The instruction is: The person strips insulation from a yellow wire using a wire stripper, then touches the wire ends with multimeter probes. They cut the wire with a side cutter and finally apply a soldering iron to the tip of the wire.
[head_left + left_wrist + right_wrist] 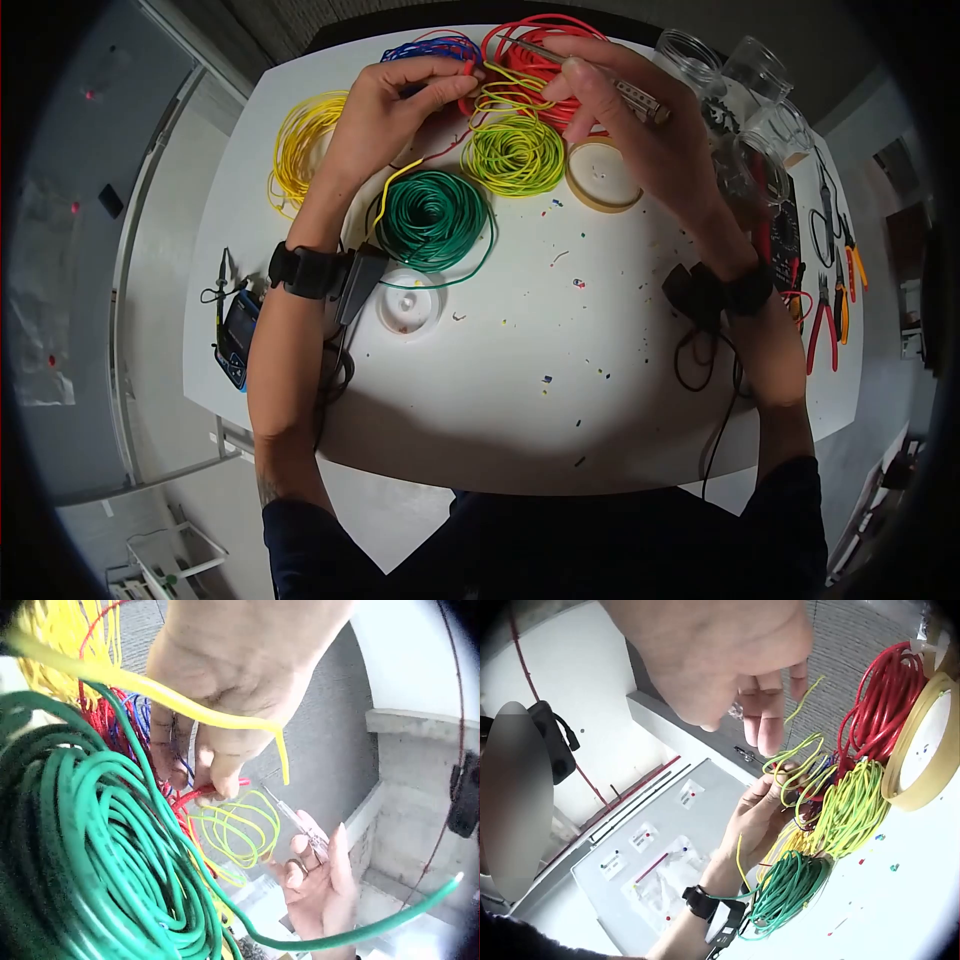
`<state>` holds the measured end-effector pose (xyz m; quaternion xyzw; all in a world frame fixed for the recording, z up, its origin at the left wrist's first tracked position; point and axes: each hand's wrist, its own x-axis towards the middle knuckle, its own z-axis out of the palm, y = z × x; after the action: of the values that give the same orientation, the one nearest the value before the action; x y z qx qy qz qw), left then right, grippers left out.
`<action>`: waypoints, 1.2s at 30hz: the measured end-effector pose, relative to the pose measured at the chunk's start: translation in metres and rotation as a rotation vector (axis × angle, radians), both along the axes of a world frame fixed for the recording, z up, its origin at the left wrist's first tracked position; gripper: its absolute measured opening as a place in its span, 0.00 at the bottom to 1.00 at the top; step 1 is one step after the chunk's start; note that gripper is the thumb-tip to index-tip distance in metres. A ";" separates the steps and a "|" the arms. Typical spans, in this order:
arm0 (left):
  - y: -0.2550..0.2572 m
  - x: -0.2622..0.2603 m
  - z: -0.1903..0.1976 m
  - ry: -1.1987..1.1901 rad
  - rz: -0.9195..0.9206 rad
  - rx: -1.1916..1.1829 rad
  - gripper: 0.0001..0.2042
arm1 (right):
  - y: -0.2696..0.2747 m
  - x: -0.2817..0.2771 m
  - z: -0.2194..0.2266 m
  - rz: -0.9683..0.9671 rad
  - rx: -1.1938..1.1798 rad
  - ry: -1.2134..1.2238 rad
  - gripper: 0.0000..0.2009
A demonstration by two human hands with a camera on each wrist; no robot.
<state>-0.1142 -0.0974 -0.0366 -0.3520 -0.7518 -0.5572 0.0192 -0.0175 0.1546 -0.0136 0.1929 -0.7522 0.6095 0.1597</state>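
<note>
My left hand [395, 110] pinches the end of a red wire [212, 789] between thumb and fingers, its tip poking out past them. In my right hand [640, 125] I hold a slim screwdriver [307, 825] with a clear handle; in the left wrist view its metal tip points towards the red wire's end, a short gap apart. Beneath and around the hands lie a red coil [540, 65], a blue coil [430, 48] and a yellow-green coil [513, 155]. Nearer me is a green coil [433, 210], and a yellow coil [300, 140] lies left of my left hand.
A tan ring like a tape roll [907, 780] lies below my right hand. Clear jars [755, 70] stand at the back right, with pliers [822, 325] along the right edge. A white spool [408, 303], a handheld device [237, 335] and scattered wire scraps [547, 380] are nearer.
</note>
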 end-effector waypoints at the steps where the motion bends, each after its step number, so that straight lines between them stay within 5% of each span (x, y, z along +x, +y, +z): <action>1: 0.000 0.000 0.000 -0.001 0.003 0.000 0.11 | 0.000 -0.001 -0.001 -0.008 0.010 0.011 0.18; 15: -0.012 -0.002 0.008 -0.171 -0.080 0.023 0.14 | -0.007 -0.002 -0.018 -0.015 0.093 0.047 0.18; 25: -0.012 -0.004 0.015 -0.031 0.057 -0.106 0.15 | -0.003 0.001 -0.011 -0.049 0.150 0.079 0.18; 27: -0.015 -0.007 0.018 0.187 0.143 -0.202 0.13 | -0.005 0.001 -0.012 -0.031 0.103 0.090 0.18; 36: -0.019 -0.008 0.020 0.094 0.117 -0.065 0.13 | -0.009 0.003 -0.011 -0.041 0.103 0.082 0.18</action>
<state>-0.1220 -0.1169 -0.0165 -0.3335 -0.7873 -0.5131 0.0756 -0.0145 0.1460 -0.0246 0.2101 -0.7792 0.5581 0.1928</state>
